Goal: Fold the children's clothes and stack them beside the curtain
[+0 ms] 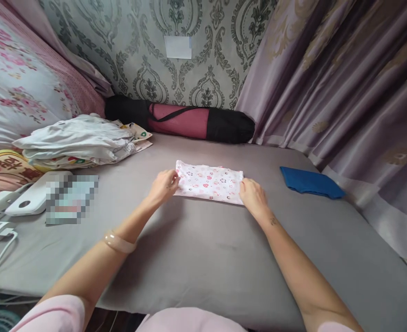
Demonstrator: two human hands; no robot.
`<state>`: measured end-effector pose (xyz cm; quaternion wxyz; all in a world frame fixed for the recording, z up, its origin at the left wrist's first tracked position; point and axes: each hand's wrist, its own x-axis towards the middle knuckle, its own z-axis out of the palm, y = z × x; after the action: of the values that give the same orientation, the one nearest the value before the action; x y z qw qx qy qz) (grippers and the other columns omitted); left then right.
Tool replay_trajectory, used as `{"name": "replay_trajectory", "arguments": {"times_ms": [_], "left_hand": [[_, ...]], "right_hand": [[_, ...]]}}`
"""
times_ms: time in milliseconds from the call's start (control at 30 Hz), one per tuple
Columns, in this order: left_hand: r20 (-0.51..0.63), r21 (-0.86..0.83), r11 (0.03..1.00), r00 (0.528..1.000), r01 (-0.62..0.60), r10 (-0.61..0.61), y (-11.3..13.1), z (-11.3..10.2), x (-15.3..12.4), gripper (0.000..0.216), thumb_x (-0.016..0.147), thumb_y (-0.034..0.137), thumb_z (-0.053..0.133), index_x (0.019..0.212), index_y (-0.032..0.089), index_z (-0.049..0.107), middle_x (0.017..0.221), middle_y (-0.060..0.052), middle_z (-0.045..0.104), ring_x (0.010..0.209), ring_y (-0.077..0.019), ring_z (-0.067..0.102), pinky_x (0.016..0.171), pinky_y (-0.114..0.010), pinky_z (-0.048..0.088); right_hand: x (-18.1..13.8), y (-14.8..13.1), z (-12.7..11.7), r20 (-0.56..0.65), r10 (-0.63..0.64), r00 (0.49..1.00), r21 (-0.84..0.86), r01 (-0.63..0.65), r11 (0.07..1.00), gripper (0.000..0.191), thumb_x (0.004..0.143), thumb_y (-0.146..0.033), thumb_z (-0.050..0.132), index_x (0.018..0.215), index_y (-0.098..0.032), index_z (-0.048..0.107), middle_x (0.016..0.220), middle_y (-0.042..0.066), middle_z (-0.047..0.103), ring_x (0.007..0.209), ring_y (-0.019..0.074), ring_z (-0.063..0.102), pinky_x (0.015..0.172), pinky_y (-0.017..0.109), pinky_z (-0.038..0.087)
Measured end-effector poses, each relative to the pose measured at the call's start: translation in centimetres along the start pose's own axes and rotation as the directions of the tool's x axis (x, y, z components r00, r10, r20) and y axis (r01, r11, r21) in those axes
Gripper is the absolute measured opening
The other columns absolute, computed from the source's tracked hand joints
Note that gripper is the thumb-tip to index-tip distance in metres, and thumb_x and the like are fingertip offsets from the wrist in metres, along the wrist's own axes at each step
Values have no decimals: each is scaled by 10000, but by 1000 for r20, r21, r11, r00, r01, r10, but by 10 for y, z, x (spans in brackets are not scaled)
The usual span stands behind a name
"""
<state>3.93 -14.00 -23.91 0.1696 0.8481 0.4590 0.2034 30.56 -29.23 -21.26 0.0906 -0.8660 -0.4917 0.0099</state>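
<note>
A small white cloth with pink prints (210, 181) lies folded flat on the grey mattress (203, 249) in the middle of the view. My left hand (162, 186) pinches its left end with curled fingers. At the cloth's right end, my right hand (253, 197) grips the near corner, fingers closed on the fabric. A pale bangle sits on my left wrist.
A stack of folded pale clothes (79, 140) lies at the back left. A folded blue cloth (310, 182) rests to the right near the purple curtain (345, 83). A rolled pink-and-black mat bag (186, 121) lies along the wall. White chargers and a cable (2, 216) are at the left edge.
</note>
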Motion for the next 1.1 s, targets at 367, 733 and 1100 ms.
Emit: {"name": "replay_trajectory", "arguments": {"times_ms": [367, 733, 1100], "left_hand": [[89, 195, 935, 955, -295, 283, 56, 72, 42, 330, 941, 142, 374, 1220, 95, 545, 1332, -210, 569, 1329, -316, 458, 1121, -499, 329], [37, 376, 909, 983, -180, 179, 47, 80, 35, 494, 997, 357, 330, 1412, 140, 487, 1511, -178, 430, 1407, -369, 350, 1150, -541, 246], [-11, 367, 930, 1000, 31, -29, 50, 74, 34, 657, 970, 495, 320, 1465, 73, 414, 1527, -238, 390, 1447, -375, 295, 1137, -574, 258]], "right_hand": [[37, -90, 62, 42, -412, 910, 123, 404, 906, 535, 989, -183, 274, 1490, -26, 380, 1580, 164, 339, 1482, 269, 251, 1211, 421, 159], [38, -81, 75, -30, -319, 947, 82, 321, 944, 561, 1001, -307, 301, 1508, -78, 377, 1590, 118, 334, 1483, 262, 243, 1214, 444, 135], [38, -53, 75, -51, -256, 965, 37, 258, 965, 597, 1014, -384, 293, 1510, -57, 355, 1610, 148, 276, 1491, 264, 216, 1210, 447, 117]]}}
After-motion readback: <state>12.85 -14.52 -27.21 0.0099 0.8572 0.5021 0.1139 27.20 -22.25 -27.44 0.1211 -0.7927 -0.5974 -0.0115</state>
